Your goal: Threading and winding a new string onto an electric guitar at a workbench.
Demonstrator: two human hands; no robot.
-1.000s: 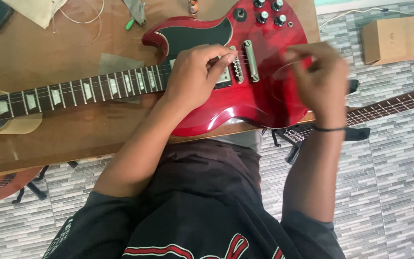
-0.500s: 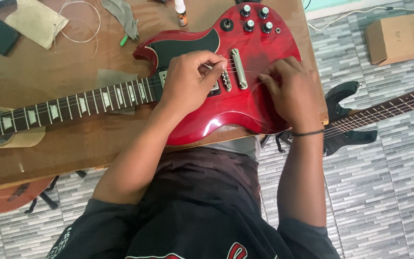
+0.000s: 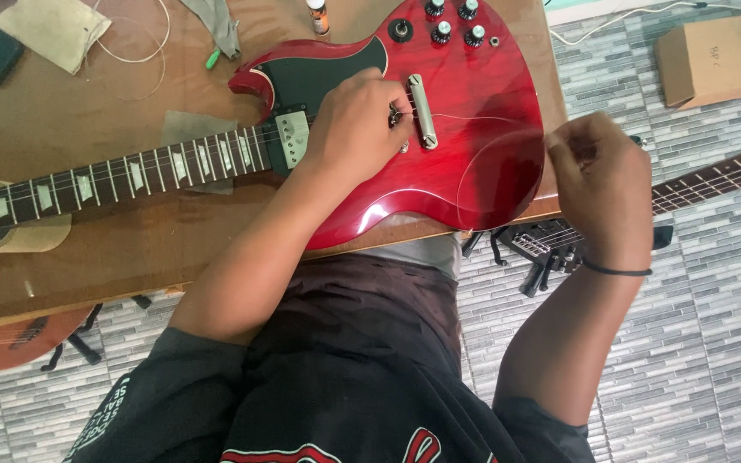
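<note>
Head view: the red guitar (image 3: 465,129) lies flat on the table (image 3: 130,249). The left hand (image 3: 355,129) presses closed fingers at the bridge, anchoring the string (image 3: 482,146) that the right hand (image 3: 600,184) pinches and draws sideways.

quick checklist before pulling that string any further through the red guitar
1. Left hand braces the bridge area of the red guitar: ok.
2. Right hand pinches the string off the body's end: ok.
3. String free of kinks: cannot tell, it loops over the body.
4. Guitar body lies flat on the table: ok.
5. Small bottle clear of the string: ok.
6. Second guitar neck sits under the right hand, possible snag: not ok.
</note>
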